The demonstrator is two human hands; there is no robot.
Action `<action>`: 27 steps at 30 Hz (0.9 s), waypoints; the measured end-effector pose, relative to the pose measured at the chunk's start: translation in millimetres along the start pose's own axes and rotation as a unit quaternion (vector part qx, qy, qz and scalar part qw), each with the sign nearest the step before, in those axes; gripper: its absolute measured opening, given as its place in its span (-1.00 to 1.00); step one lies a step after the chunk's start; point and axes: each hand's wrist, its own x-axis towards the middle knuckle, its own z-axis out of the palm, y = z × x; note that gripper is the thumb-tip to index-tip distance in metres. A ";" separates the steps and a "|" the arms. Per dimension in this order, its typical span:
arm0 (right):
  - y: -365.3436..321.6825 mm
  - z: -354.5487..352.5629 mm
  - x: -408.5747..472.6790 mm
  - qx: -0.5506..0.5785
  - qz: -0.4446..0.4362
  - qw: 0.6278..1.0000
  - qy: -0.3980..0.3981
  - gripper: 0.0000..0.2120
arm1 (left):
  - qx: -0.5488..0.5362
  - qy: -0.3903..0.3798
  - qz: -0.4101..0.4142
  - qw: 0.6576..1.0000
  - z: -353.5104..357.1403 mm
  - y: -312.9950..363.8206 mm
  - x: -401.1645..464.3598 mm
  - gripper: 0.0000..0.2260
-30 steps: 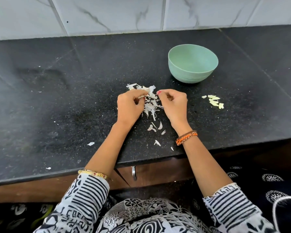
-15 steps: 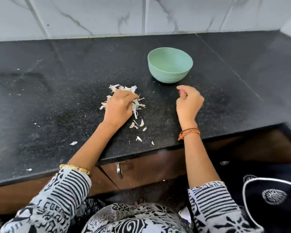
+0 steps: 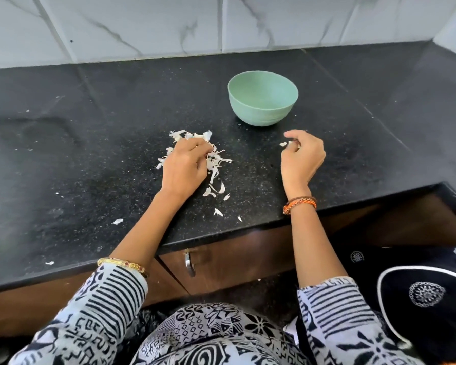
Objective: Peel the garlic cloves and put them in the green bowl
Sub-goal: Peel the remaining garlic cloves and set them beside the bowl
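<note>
Right hand point(image 3: 302, 159) hovers over the counter point(image 3: 90, 154), fingers curled, pinching small pale garlic pieces point(image 3: 287, 144) at its fingertips. The green bowl point(image 3: 262, 98) sits just beyond it, slightly toward the left hand point(image 3: 185, 168), whose curled fingers rest in the pile of peels point(image 3: 216, 160).

Speckled black stone counter point(image 3: 90, 143), white marble-veined wall tiles point(image 3: 142, 25), brown cabinet fronts point(image 3: 234, 259) beneath.

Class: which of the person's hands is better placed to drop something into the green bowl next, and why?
The right hand: it lies just in front of the green bowl and pinches small pale pieces. The left hand is farther away, on the peel pile.
</note>
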 end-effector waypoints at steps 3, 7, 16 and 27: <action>-29.2 15.7 -20.1 0.060 -0.126 0.987 -0.081 -0.75 | -0.021 0.036 -0.118 0.992 -5.0 -3.6 0.8 -0.76; -54.6 43.7 -43.7 0.059 -0.192 0.958 -0.205 -0.83 | -0.068 0.105 -0.288 0.949 -14.0 -12.4 1.2 -0.75; -64.2 79.1 -48.5 0.000 -0.285 0.912 -0.294 -0.78 | -0.137 0.184 -0.409 0.883 -17.9 -16.4 -0.3 -0.53; -74.6 90.7 -46.1 -0.026 -0.336 0.864 -0.373 -0.91 | -0.163 0.165 -0.415 0.880 -16.7 -19.2 0.0 -0.73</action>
